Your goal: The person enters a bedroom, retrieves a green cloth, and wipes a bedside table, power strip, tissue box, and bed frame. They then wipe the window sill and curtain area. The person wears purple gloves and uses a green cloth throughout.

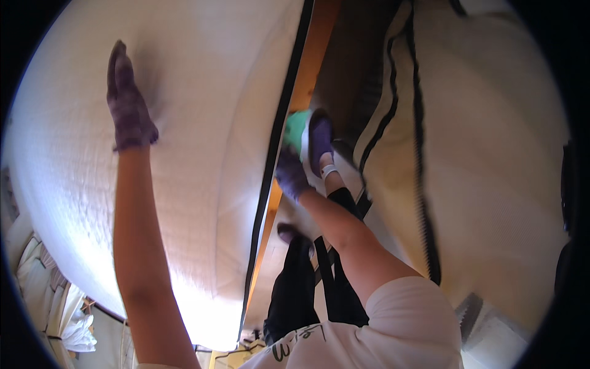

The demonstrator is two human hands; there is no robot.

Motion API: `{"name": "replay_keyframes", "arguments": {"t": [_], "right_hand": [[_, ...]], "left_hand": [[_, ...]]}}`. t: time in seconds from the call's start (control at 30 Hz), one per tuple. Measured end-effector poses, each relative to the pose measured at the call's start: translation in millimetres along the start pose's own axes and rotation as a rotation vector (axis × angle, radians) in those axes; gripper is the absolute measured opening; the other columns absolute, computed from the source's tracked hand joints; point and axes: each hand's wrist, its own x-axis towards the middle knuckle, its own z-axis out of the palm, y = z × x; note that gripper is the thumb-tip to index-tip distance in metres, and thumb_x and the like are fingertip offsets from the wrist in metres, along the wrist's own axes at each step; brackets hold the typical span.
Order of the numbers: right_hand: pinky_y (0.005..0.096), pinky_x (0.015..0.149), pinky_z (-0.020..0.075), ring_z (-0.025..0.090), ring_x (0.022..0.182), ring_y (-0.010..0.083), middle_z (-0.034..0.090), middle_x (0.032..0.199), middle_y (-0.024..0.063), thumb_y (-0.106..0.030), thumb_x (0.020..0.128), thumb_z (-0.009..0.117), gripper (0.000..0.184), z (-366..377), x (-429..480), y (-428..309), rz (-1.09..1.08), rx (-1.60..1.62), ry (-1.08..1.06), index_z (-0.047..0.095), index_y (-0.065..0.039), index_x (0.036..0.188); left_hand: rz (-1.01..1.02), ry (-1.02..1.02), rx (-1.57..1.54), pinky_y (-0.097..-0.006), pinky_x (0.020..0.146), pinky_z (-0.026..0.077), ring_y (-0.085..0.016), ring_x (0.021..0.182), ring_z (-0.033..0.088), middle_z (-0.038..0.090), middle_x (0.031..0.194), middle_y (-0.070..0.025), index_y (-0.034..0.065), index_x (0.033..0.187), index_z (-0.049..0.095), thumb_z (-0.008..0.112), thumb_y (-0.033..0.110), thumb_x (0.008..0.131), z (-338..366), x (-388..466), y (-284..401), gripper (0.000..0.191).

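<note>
A large cream fabric sheet (198,115) with a black bound edge (281,115) fills the left of the view. My left hand (129,101), in a dark purple glove, lies stretched out against it, holding nothing. My right hand (292,173), in a matching glove, is at the black edge, just below a green thing (296,129). Its fingers are blurred and partly hidden, so I cannot tell whether they grip anything. Right beside that hand is a foot in a purple shoe (321,138) with a white sole.
An orange wooden edge (313,60) runs beneath the black border. More cream fabric with a black toothed strip (420,161) spreads at the right. Black-trousered legs (295,286) and another dark shoe (288,232) show below. A white plastic bag (79,333) is at lower left.
</note>
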Motion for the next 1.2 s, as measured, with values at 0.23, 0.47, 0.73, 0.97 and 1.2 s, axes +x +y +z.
{"name": "replay_keyframes", "arguments": {"t": [0.23,0.47,0.73,0.97,1.2], "right_hand": [[0.0405,0.093,0.0384,0.052,0.104,0.0319,0.056,0.112,0.0133,-0.013,0.078,0.051,0.026,51.1,-168.0,-104.7,-0.112,0.408,-1.237,0.057,-0.006,0.102],[0.0357,0.088,0.0446,0.053,0.104,0.0322,0.053,0.118,0.0164,-0.004,0.074,0.056,0.04,-77.4,-33.3,51.6,0.263,0.369,0.306,0.057,-0.009,0.114],[0.0407,0.087,0.0402,0.048,0.1,0.0282,0.05,0.104,0.0096,-0.007,0.069,0.058,0.039,87.2,-191.8,-159.7,0.337,0.058,-0.206,0.056,-0.012,0.108],[0.0374,0.086,0.0433,0.057,0.099,0.0235,0.059,0.11,0.0102,-0.018,0.085,0.048,0.029,140.8,-384.0,-337.0,0.048,0.675,-1.263,0.06,-0.011,0.11],[0.0316,0.084,0.0476,0.058,0.098,0.0246,0.058,0.11,0.0134,-0.002,0.079,0.058,0.044,27.7,-243.8,-184.3,0.364,0.87,0.281,0.051,-0.01,0.122]], "left_hand": [[0.243,-0.095,0.551,-0.0496,0.108,0.008,-0.032,0.135,0.02,0.024,0.144,-0.0186,0.0023,0.137,0.03,0.034,0.037,0.093,-107.1,-246.7,-11.5,0.056],[0.074,-0.102,0.665,-0.0579,0.103,0.011,-0.041,0.131,0.023,0.03,0.139,-0.0232,-0.0015,0.134,0.031,0.028,0.04,0.092,-109.7,-345.4,-78.7,0.059],[0.299,0.001,0.464,-0.0521,0.102,0.017,-0.039,0.126,0.031,0.039,0.132,-0.0216,0.0009,0.132,0.034,0.036,0.035,0.087,-89.6,-314.4,-58.3,0.056],[0.46,0.042,0.527,-0.0526,0.104,0.014,-0.032,0.129,0.026,0.036,0.135,-0.0175,0.0046,0.13,0.039,0.031,0.046,0.088,-78.0,-296.7,-83.7,0.059],[-0.151,-0.232,-0.353,-0.0384,0.105,0.024,-0.028,0.125,0.034,0.035,0.137,-0.0147,0.0074,0.136,0.031,0.045,0.042,0.09,-135.7,-336.0,-35.1,0.06]]}}
